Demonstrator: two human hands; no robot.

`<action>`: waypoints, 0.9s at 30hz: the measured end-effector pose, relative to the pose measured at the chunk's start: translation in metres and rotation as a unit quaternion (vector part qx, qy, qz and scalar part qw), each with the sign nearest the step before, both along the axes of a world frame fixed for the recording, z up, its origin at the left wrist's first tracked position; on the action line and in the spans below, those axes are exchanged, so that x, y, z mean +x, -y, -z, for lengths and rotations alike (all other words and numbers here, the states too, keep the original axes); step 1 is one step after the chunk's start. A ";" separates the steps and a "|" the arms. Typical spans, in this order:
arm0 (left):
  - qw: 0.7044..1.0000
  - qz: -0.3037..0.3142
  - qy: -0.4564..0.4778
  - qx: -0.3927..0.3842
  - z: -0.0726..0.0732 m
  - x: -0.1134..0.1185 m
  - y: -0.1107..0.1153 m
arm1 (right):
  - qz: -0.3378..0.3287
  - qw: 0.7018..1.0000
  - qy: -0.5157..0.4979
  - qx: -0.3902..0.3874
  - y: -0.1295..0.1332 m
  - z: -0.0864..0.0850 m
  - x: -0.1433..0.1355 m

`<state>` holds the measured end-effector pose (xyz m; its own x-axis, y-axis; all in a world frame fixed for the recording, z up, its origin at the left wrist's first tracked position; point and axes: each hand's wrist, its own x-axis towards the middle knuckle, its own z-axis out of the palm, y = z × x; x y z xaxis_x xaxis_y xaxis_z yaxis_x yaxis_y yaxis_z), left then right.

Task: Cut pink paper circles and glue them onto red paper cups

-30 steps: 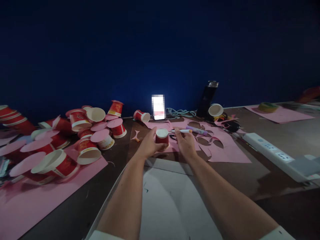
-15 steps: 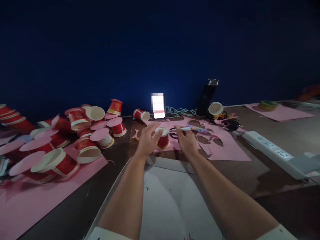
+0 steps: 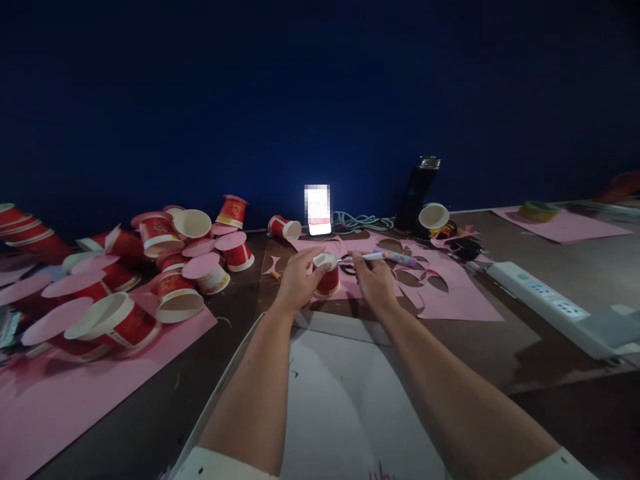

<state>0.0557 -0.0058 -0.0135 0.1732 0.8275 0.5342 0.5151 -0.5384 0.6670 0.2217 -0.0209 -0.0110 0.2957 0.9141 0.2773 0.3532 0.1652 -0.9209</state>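
My left hand (image 3: 299, 279) is closed around the left side of a red paper cup (image 3: 329, 285), which stands with a whitish round end facing up. In my right hand (image 3: 373, 277) is a slim white pen-like tool (image 3: 376, 256), pinched between thumb and fingers. Its thin tip points left and meets the upper edge of the cup, or comes very close to it. Under both hands lies pink paper (image 3: 463, 293) with round holes cut out. The dark handles of what look like scissors (image 3: 347, 269) show between the hands.
On the left, red paper cups (image 3: 127, 327), several with pink paper discs, crowd together on pink paper. A lit phone (image 3: 320, 213) stands behind the hands. To the right are a black bottle (image 3: 417, 190), a purple tube (image 3: 397, 258) and a white power strip (image 3: 543, 293).
The whole view has shifted slightly. My hands stay at the cup, with the pen-like tool's tip still by its upper edge.
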 end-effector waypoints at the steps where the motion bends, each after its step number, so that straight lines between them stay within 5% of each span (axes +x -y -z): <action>1: 1.000 -0.001 -0.002 -0.004 0.000 0.000 0.000 | -0.001 1.000 -0.002 0.000 0.000 0.000 0.000; 27: 0.999 0.019 0.018 -0.024 0.003 -0.002 -0.002 | 0.019 1.000 -0.002 0.004 -0.008 0.004 0.012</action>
